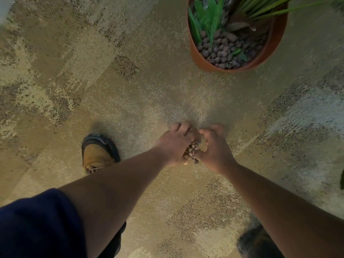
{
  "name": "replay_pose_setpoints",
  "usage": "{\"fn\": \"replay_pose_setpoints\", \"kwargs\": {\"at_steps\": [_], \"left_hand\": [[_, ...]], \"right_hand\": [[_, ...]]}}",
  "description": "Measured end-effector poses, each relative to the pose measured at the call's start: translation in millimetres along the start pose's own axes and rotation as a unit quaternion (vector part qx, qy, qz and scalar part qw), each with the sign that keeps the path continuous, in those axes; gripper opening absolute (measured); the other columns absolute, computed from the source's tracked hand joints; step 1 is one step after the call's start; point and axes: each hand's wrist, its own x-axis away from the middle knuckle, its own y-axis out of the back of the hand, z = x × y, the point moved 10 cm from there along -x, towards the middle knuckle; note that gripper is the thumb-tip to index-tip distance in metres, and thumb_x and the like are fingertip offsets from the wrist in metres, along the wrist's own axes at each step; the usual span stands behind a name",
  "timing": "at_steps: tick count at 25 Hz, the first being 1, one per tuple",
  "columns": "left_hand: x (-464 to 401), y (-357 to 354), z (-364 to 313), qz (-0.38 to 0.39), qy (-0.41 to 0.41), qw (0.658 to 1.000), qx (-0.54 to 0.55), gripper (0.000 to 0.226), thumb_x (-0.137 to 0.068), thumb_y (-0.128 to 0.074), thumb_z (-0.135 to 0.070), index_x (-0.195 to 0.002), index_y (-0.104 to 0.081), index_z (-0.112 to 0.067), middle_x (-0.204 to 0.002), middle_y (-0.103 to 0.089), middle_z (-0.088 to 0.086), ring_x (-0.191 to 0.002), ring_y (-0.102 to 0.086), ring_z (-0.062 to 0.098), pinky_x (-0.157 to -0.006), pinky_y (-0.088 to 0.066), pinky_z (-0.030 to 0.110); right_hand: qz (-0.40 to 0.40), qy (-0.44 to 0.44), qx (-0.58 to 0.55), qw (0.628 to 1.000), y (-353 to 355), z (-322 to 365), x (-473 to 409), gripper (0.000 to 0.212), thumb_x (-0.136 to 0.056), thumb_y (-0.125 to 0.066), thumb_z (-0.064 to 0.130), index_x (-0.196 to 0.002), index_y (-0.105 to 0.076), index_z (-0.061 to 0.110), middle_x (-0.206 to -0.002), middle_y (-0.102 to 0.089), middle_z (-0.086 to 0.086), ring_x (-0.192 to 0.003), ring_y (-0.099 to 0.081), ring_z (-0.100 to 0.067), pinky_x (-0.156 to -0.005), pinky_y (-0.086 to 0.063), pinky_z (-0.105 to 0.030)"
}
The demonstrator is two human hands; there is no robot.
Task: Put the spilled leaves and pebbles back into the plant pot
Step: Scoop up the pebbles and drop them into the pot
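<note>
My left hand (174, 144) and my right hand (216, 147) are pressed side by side over the carpet, fingers curled. Between them they hold a clump of brown pebbles (191, 152), which shows in the gap between the palms. The terracotta plant pot (268, 51) stands on the floor at the top right, well beyond the hands. It contains brown pebbles (223, 51), green leaves (208, 17) and long green stalks. What lies under my hands is hidden.
Patterned tan and grey carpet (130, 101) covers the floor. My left shoe (98, 153), tan with a dark toe, is planted left of the hands. A dark shoe (255, 241) shows at the bottom right. A dark leaf tip (342, 179) pokes in at the right edge.
</note>
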Motion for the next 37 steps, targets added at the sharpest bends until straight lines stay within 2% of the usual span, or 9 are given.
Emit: {"fn": "replay_pose_setpoints", "kwargs": {"at_steps": [4, 8, 13, 17, 21, 26, 30, 33, 37], "left_hand": [[5.1, -9.0, 5.8, 0.005, 0.022, 0.999, 0.036, 0.099, -0.063, -0.094, -0.029, -0.140, -0.031, -0.029, -0.138, -0.031, 0.003, -0.126, -0.041, 0.028, -0.093, -0.059, 0.041], [5.2, -3.2, 2.2, -0.004, 0.027, 0.996, 0.086, 0.073, -0.080, -0.083, -0.014, -0.141, -0.046, -0.027, -0.139, -0.040, 0.003, -0.123, -0.048, 0.028, -0.098, -0.055, 0.040], [5.1, 1.9, 2.9, -0.023, 0.041, 0.986, 0.158, 0.043, -0.090, -0.073, -0.007, -0.128, -0.064, -0.023, -0.115, -0.054, -0.001, -0.109, -0.060, 0.024, -0.093, -0.057, 0.037], [6.1, 7.3, 2.3, -0.047, 0.021, 0.983, 0.177, 0.035, -0.092, -0.070, -0.008, -0.124, -0.068, -0.020, -0.101, -0.051, -0.006, -0.096, -0.062, 0.019, -0.087, -0.056, 0.029], [7.2, 5.8, 10.8, -0.058, 0.025, 0.982, 0.176, 0.033, -0.090, -0.073, -0.013, -0.121, -0.068, -0.022, -0.110, -0.055, -0.007, -0.095, -0.064, 0.014, -0.082, -0.056, 0.020], [15.0, 17.5, 31.3, -0.121, 0.077, 0.948, 0.285, 0.021, -0.085, -0.076, -0.013, -0.095, -0.064, -0.027, -0.104, -0.057, -0.012, -0.099, -0.062, 0.011, -0.079, -0.048, 0.008], [15.1, 37.2, 37.6, -0.160, 0.076, 0.921, 0.347, 0.024, -0.082, -0.078, -0.009, -0.092, -0.066, -0.026, -0.100, -0.058, -0.010, -0.097, -0.062, 0.009, -0.086, -0.055, 0.021], [19.5, 68.5, 32.1, -0.204, 0.048, 0.901, 0.379, 0.021, -0.084, -0.077, -0.002, -0.095, -0.069, -0.017, -0.102, -0.059, -0.005, -0.091, -0.062, 0.008, -0.080, -0.054, 0.014], [28.9, 155.4, 10.8, -0.341, -0.021, 0.865, 0.368, 0.013, -0.087, -0.075, -0.003, -0.098, -0.070, -0.007, -0.102, -0.062, 0.006, -0.088, -0.063, 0.011, -0.077, -0.057, 0.021]], "right_hand": [[0.015, 0.005, 0.043, 0.999, -25.8, -3.9, 10.1, 0.071, -0.073, -0.089, 0.022, -0.131, -0.049, 0.017, -0.137, -0.032, -0.008, -0.114, -0.057, -0.020, -0.100, -0.056, -0.037], [0.012, 0.005, 0.061, 0.998, -37.1, -5.3, 15.3, 0.046, -0.090, -0.072, 0.017, -0.131, -0.051, 0.017, -0.137, -0.043, -0.011, -0.110, -0.063, -0.022, -0.096, -0.057, -0.035], [-0.022, 0.024, -0.007, 0.999, -28.7, -1.0, 14.8, 0.010, -0.097, -0.062, 0.013, -0.106, -0.065, 0.016, -0.104, -0.064, -0.003, -0.088, -0.066, -0.018, -0.071, -0.058, -0.029], [-0.024, 0.013, -0.017, 0.999, -27.0, 0.4, 11.2, 0.022, -0.091, -0.071, 0.020, -0.112, -0.064, 0.017, -0.106, -0.061, 0.003, -0.091, -0.064, -0.014, -0.077, -0.057, -0.028], [0.001, 0.018, 0.063, 0.998, -36.8, 6.0, 10.0, 0.029, -0.093, -0.068, 0.021, -0.121, -0.059, 0.018, -0.116, -0.058, -0.003, -0.098, -0.060, -0.016, -0.083, -0.055, -0.029], [0.003, 0.016, 0.027, 1.000, -36.5, 4.5, 9.0, 0.022, -0.094, -0.067, 0.016, -0.116, -0.065, 0.017, -0.110, -0.065, -0.005, -0.091, -0.065, -0.016, -0.078, -0.060, -0.031], [-0.030, 0.025, 0.025, 0.999, -23.6, 2.7, 10.9, 0.014, -0.092, -0.069, 0.010, -0.105, -0.071, 0.014, -0.104, -0.066, -0.007, -0.085, -0.062, -0.014, -0.063, -0.047, -0.014], [-0.056, 0.023, -0.032, 0.998, -3.6, 11.0, 14.0, 0.011, -0.091, -0.070, 0.005, -0.101, -0.072, 0.009, -0.103, -0.067, -0.010, -0.086, -0.068, -0.018, -0.072, -0.060, -0.025], [-0.233, 0.076, -0.159, 0.956, 82.9, 52.8, 24.6, 0.010, -0.085, -0.073, 0.002, -0.088, -0.069, 0.011, -0.087, -0.068, -0.004, -0.071, -0.066, -0.010, -0.060, -0.055, -0.017]]}}
